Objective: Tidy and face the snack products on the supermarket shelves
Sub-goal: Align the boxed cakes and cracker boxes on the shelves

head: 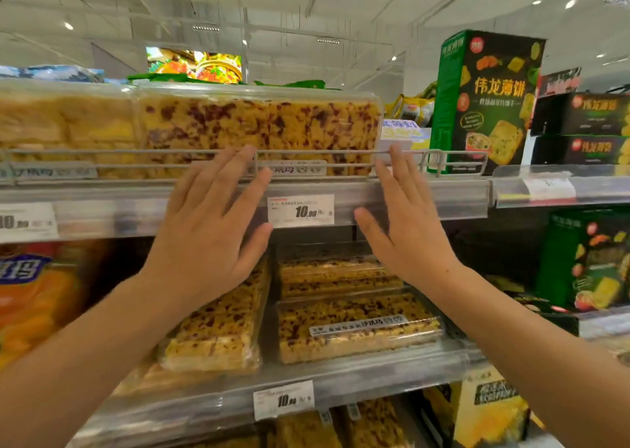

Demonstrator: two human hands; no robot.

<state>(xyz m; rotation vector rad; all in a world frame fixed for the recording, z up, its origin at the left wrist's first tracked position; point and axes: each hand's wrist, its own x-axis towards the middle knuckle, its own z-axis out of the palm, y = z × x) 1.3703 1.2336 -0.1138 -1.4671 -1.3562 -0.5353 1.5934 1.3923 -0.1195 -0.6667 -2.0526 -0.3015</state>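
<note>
Cranberry sachima tray (260,129), a clear plastic pack of yellow puffed cake flecked with red, stands on the upper shelf at centre frame, behind a thin wire rail (306,154). Just left of it is a plainer yellow tray (66,124); to the right stands a tall green cracker box (485,100). Both hands are raised toward the tray, fingers straight and spread, holding nothing. The left hand (211,229) has its fingertips at the rail below the tray's middle; the right hand (405,222) reaches the rail near the tray's right end. Whether the fingers touch the tray cannot be told. A price tag (300,210) reading 10.90 sits between the hands on the shelf edge. More cranberry trays (358,325) lie flat on the shelf below. To face it well, both palms should likely press evenly so the tray sits square against the rail.
</note>
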